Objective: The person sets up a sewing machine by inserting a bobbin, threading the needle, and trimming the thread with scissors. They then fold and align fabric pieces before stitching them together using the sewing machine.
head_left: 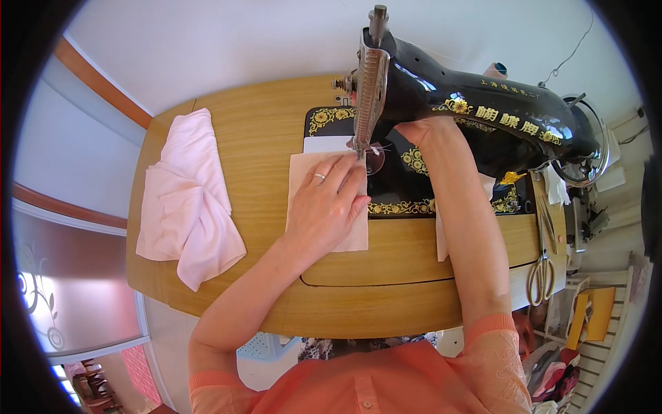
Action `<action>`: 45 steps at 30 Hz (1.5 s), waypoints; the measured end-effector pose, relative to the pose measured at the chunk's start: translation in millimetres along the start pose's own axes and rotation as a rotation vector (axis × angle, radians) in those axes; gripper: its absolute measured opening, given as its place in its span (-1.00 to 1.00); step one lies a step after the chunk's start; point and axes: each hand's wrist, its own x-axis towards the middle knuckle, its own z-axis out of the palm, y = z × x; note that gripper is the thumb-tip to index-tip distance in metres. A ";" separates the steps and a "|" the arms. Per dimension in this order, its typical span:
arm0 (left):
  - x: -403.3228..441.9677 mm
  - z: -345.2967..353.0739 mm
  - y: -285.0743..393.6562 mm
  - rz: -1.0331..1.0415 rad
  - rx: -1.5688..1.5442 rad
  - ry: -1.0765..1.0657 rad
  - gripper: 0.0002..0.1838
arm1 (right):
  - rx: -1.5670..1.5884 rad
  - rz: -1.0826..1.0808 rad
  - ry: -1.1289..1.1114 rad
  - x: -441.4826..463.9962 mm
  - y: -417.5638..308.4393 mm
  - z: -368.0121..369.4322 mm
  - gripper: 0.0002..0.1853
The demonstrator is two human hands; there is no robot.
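My left hand (327,203) lies flat with fingers stretched out on a pale pink cloth piece (352,239), close in front of the sewing machine's needle area (359,148). A white strip (324,143) shows just beyond the cloth's far edge. Loose thread ends (378,148) lie beside the presser foot. My right hand (417,130) reaches under the arm of the black sewing machine (476,93); its fingers are mostly hidden behind the machine head, so what it touches cannot be seen. Below my right forearm, part of another pale pink piece (442,238) shows.
A crumpled pink cloth (186,200) rests on the left of the wooden table (265,138). Scissors (540,276) lie at the right edge, beside a slim metal tool (548,221). The handwheel (600,148) stands at the far right, and a wall rises behind the machine.
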 end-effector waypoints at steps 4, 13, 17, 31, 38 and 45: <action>0.5 -0.6 -0.8 -0.002 -0.007 -0.014 -0.55 | 0.071 -0.036 -0.058 -2.5 -0.1 0.1 -0.69; -0.8 -1.2 0.7 -0.004 -0.022 -0.019 -0.58 | 0.053 -0.078 -0.124 10.1 5.8 -6.1 -0.66; -1.6 -2.0 1.4 0.000 -0.023 -0.020 -0.59 | 0.096 -0.070 -0.099 -1.6 -1.0 1.5 -0.65; -4.4 -3.5 4.9 -0.001 0.004 -0.021 -0.57 | 0.012 -0.057 -0.086 9.3 5.1 -6.8 -0.71; -3.8 -3.2 3.8 -0.001 -0.008 -0.023 -0.55 | -0.034 -0.003 -0.061 3.5 1.6 -4.4 -0.71; -2.6 -0.7 0.3 -0.002 -0.034 -0.015 -0.54 | -0.015 0.021 -0.036 -4.9 -3.0 1.0 -0.68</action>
